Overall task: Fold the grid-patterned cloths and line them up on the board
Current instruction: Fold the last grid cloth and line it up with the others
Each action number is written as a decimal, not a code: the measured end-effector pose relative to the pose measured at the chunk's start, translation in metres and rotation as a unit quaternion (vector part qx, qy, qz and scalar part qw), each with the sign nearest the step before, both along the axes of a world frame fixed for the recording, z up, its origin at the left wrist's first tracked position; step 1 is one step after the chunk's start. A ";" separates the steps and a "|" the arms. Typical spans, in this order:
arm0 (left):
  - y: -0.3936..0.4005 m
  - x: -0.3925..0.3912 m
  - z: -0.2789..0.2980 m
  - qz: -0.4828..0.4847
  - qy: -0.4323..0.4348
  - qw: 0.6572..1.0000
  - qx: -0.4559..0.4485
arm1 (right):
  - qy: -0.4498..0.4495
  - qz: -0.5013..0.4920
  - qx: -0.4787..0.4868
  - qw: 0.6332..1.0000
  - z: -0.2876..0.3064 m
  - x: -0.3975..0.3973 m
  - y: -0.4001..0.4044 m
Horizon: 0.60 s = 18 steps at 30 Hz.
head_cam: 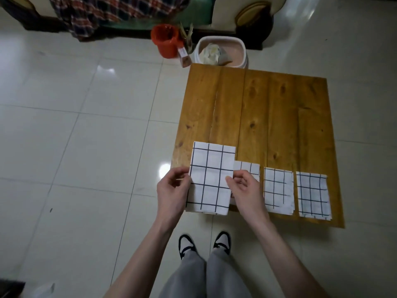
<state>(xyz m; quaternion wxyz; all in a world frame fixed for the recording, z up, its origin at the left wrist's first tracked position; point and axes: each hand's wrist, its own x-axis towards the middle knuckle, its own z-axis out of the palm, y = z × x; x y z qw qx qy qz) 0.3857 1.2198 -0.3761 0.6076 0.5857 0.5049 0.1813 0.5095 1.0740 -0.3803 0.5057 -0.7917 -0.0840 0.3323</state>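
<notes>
A white cloth with a black grid (211, 177), folded into a tall rectangle, hangs over the near left corner of the wooden board (268, 117). My left hand (173, 190) pinches its left edge and my right hand (245, 190) pinches its right edge. Three smaller folded grid cloths lie in a row along the board's near edge: one (250, 168) partly hidden behind my right hand and the held cloth, one in the middle (278, 190), and one at the right (312, 194).
The board lies on a glossy tiled floor (86, 136). Beyond its far left corner stand a white bin (221, 52), a red bucket (166, 40) and a small carton (184, 57). A plaid cloth (107, 11) hangs over furniture at the back. My feet (204, 244) stand near the board.
</notes>
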 end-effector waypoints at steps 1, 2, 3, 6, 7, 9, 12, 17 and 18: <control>0.002 0.001 -0.014 0.004 0.005 1.000 -0.004 | 0.003 -0.002 -0.005 1.000 -0.014 0.001 0.002; 0.003 0.002 -0.027 0.008 0.011 1.000 -0.008 | 0.006 -0.004 -0.009 1.000 -0.026 0.001 0.004; 0.005 0.003 -0.041 0.010 0.016 1.000 -0.012 | 0.007 -0.006 -0.013 1.000 -0.038 0.001 0.007; 0.010 0.005 -0.080 0.026 0.027 0.999 -0.024 | 0.001 0.000 -0.032 0.999 -0.074 0.003 0.015; 0.012 0.006 -0.092 0.030 0.030 0.999 -0.024 | -0.002 0.000 -0.039 0.999 -0.087 0.004 0.017; 0.014 0.009 -0.114 0.034 0.041 0.998 -0.022 | 0.003 -0.005 -0.048 0.999 -0.108 0.005 0.021; 0.018 0.012 -0.143 0.037 0.065 0.997 -0.018 | 0.015 -0.016 -0.059 0.998 -0.133 0.006 0.028; 0.025 0.018 -0.175 0.015 0.097 0.995 0.004 | 0.007 -0.014 -0.096 0.995 -0.166 0.009 0.037; 0.026 0.020 -0.179 0.007 0.103 0.995 0.012 | 0.003 -0.011 -0.106 0.994 -0.171 0.010 0.038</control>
